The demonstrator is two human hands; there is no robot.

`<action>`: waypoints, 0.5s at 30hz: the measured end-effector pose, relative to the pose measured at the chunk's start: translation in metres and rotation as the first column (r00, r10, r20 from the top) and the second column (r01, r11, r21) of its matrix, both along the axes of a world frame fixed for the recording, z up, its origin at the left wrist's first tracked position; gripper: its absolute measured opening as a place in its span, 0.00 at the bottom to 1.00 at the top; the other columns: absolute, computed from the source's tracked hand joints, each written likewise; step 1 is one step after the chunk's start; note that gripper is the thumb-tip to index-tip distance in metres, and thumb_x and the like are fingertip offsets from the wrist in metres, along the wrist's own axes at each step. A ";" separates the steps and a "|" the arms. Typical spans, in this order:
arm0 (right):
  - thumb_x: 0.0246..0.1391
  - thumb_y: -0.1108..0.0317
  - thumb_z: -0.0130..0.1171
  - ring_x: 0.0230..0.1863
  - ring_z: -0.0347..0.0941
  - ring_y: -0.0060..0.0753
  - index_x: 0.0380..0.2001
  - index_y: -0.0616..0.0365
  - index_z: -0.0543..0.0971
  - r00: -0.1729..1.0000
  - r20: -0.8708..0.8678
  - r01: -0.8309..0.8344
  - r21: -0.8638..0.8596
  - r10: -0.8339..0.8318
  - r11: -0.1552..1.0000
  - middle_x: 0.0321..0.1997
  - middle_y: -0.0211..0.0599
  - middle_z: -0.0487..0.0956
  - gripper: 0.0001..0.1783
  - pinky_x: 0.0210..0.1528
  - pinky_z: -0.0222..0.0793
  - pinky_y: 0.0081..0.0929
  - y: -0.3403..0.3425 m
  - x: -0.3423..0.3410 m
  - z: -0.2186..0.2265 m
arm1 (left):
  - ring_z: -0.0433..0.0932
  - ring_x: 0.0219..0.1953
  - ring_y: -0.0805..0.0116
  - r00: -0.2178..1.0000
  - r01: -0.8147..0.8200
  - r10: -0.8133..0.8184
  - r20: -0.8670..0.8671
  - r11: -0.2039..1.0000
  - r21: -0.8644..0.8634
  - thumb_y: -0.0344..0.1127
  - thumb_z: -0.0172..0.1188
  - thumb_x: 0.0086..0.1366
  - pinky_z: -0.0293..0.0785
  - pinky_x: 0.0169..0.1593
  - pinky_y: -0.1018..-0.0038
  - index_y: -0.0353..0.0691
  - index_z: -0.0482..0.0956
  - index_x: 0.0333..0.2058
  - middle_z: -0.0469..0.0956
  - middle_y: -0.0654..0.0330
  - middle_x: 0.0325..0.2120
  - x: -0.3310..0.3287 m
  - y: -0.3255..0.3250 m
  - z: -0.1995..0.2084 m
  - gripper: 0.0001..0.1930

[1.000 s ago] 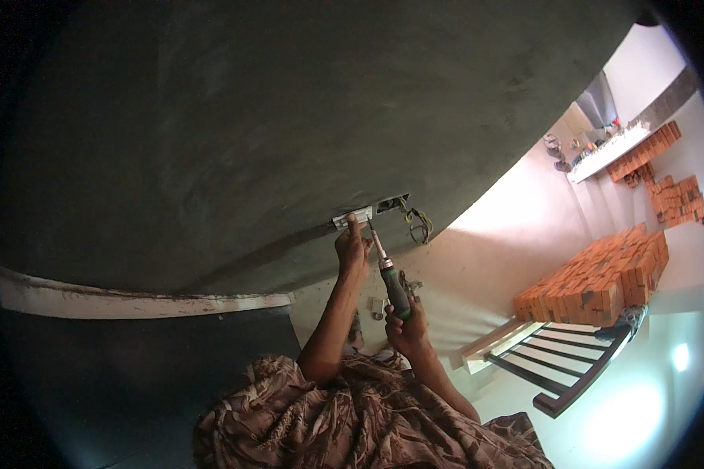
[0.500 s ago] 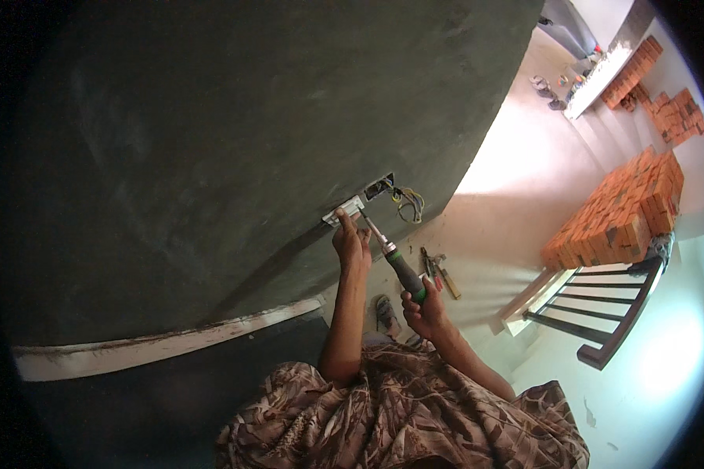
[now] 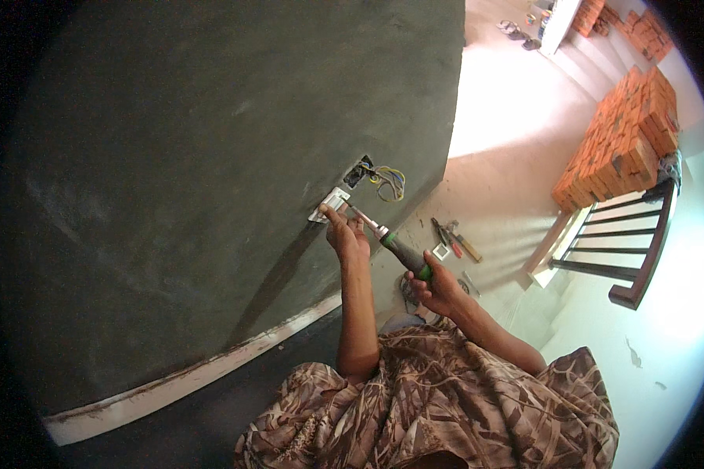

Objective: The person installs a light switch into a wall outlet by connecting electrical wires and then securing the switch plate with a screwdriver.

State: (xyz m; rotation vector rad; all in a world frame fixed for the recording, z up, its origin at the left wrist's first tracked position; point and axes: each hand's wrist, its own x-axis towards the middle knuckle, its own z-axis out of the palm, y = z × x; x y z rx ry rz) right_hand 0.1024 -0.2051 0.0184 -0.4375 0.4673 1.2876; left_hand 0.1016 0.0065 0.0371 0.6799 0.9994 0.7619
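Observation:
A white electrical socket or switch plate [image 3: 333, 202] lies against the dark grey wall [image 3: 211, 141]. My left hand [image 3: 350, 241] has its thumb on the plate's lower part, with its fingers bent round the near edge. In my right hand [image 3: 438, 288] is a screwdriver [image 3: 403, 255] with a thick green-and-black handle, gripped near its butt. Its shaft slants up and left, and the tip meets or nearly meets the plate's right side. Just beyond the plate, an open wall box [image 3: 358, 172] has loose yellow and grey wires [image 3: 393, 184] hanging out.
Pliers [image 3: 442, 232], a yellow-handled tool [image 3: 471, 248] and a small white frame [image 3: 441, 252] lie on the floor at right. Farther right, stacked orange bricks [image 3: 614, 148] stand by a dark stair railing [image 3: 641, 270]. A pale skirting ledge [image 3: 203, 374] runs along the wall.
The view has turned, so wall, bricks and railing sit differently in it. Both hands keep their holds on plate and screwdriver. The white floor frame, earlier mostly hidden behind my right hand, now shows.

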 end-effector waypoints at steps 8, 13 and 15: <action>0.58 0.72 0.57 0.39 0.72 0.36 0.65 0.51 0.57 -0.320 0.863 0.527 -0.182 0.392 0.830 0.48 0.45 0.71 0.34 0.40 0.72 0.28 0.005 -0.008 0.037 | 0.59 0.30 0.75 0.998 -0.033 0.031 -0.054 0.999 -0.029 0.65 0.50 0.65 0.66 0.43 0.76 0.23 0.68 0.54 0.59 0.65 0.31 0.004 -0.001 0.009 0.41; 0.61 0.60 0.54 0.39 0.71 0.38 0.64 0.49 0.60 0.981 0.193 -0.033 0.310 -0.029 0.950 0.46 0.44 0.70 0.30 0.34 0.70 0.29 -0.012 0.011 -0.014 | 0.61 0.31 0.76 0.998 -0.051 0.050 -0.039 0.998 -0.023 0.65 0.50 0.65 0.67 0.41 0.76 0.24 0.68 0.54 0.61 0.65 0.32 0.009 0.000 0.003 0.41; 0.61 0.60 0.54 0.39 0.71 0.39 0.64 0.48 0.61 0.951 0.307 0.021 0.062 -0.039 0.998 0.46 0.45 0.70 0.29 0.33 0.70 0.29 -0.006 0.002 -0.002 | 0.62 0.31 0.75 0.998 -0.056 0.055 -0.044 0.998 -0.019 0.65 0.50 0.64 0.67 0.41 0.76 0.25 0.67 0.55 0.65 0.63 0.35 0.005 0.001 0.004 0.41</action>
